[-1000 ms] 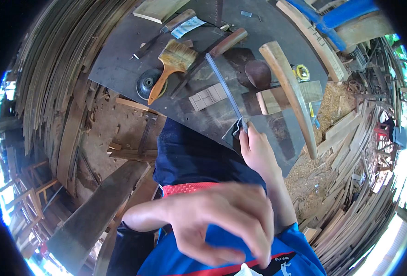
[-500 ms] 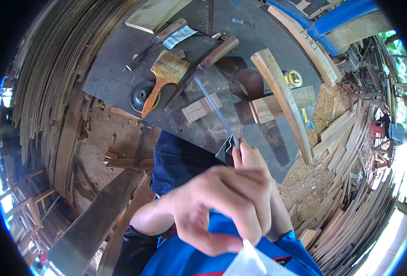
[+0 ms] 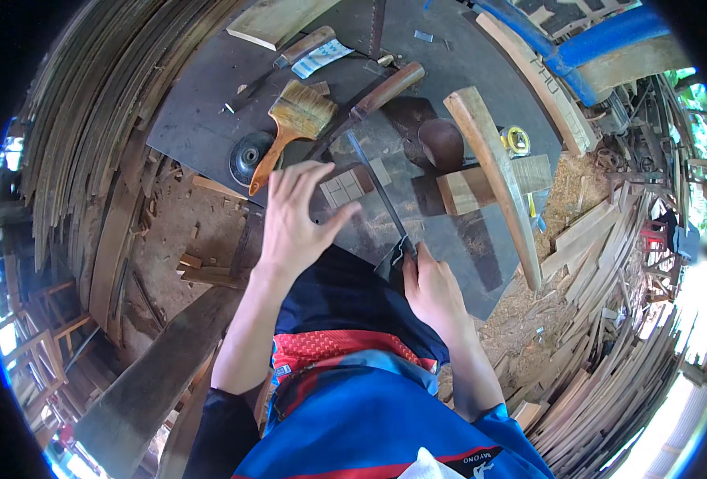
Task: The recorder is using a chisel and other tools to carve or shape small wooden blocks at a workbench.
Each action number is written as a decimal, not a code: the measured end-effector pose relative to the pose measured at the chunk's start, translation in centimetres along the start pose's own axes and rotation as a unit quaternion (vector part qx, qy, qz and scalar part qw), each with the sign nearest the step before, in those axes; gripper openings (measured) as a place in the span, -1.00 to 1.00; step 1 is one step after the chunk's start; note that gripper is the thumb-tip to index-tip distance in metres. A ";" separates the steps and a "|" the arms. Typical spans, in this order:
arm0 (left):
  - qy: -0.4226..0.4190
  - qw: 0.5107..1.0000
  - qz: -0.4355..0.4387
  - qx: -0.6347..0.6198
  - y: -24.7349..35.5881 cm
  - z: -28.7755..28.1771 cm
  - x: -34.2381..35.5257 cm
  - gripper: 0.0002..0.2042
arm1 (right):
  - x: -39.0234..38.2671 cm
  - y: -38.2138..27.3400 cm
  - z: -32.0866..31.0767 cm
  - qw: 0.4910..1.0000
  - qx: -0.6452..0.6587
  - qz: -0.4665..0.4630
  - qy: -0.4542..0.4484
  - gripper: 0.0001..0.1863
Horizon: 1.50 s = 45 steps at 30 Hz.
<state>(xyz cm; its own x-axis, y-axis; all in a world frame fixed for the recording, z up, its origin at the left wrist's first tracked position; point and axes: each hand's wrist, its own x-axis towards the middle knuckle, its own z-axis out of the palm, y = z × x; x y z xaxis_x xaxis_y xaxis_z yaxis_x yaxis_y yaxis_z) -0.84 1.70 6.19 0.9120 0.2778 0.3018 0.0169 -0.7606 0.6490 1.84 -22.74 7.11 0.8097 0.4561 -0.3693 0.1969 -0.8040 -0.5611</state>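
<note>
My right hand (image 3: pixel 431 283) is closed around the near end of a slim straight metal tool (image 3: pixel 379 186), whose kind I cannot make out. Its shaft points away over the dark tabletop (image 3: pixel 481 255), with a dark piece (image 3: pixel 392 259) beside the grip. My left hand (image 3: pixel 289 219) hovers over the table's near edge, thumb and fingers apart, with nothing in it. Just beyond its thumb lies a small wooden block (image 3: pixel 344 188) with grooved rectangles. The wide paintbrush (image 3: pixel 299 118) is close to its fingertips, its handle resting by a round black disc (image 3: pixel 249 157).
A wooden-handled tool (image 3: pixel 392 86) lies past the metal shaft. To the right are a long wooden mallet-like bar (image 3: pixel 489 168), a wood block (image 3: pixel 459 191), a brown cup-shaped object (image 3: pixel 441 144) and a yellow tape measure (image 3: pixel 516 140). Stacked planks (image 3: pixel 106 104) stand left.
My left hand has dropped from close to the camera, leaving a white thing there, and has reached forward-left over the table edge, its fingers spreading. My right hand keeps hold of the metal tool.
</note>
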 end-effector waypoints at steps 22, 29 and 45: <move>0.003 0.996 -0.003 0.085 -1.4 4.6 -0.5 -0.51 | -0.1 0.7 0.9 0.998 -0.065 -0.011 0.024 -0.74; 0.009 0.993 -0.015 0.118 -0.6 4.8 -0.3 -0.52 | 5.1 -2.1 0.7 0.996 -0.050 -0.044 0.060 -0.72; 0.004 0.990 0.005 0.142 -1.3 4.7 -1.5 -0.52 | -2.0 1.9 -0.3 0.999 -0.036 -0.024 0.008 -0.73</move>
<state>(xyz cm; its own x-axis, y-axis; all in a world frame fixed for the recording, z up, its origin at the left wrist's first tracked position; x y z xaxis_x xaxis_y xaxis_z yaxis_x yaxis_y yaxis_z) -0.31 -0.52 1.61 0.9098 0.2723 0.3131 0.1227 -0.8974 0.4238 0.77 -25.27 6.96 0.8072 0.4890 -0.3305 0.2748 -0.8070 -0.5227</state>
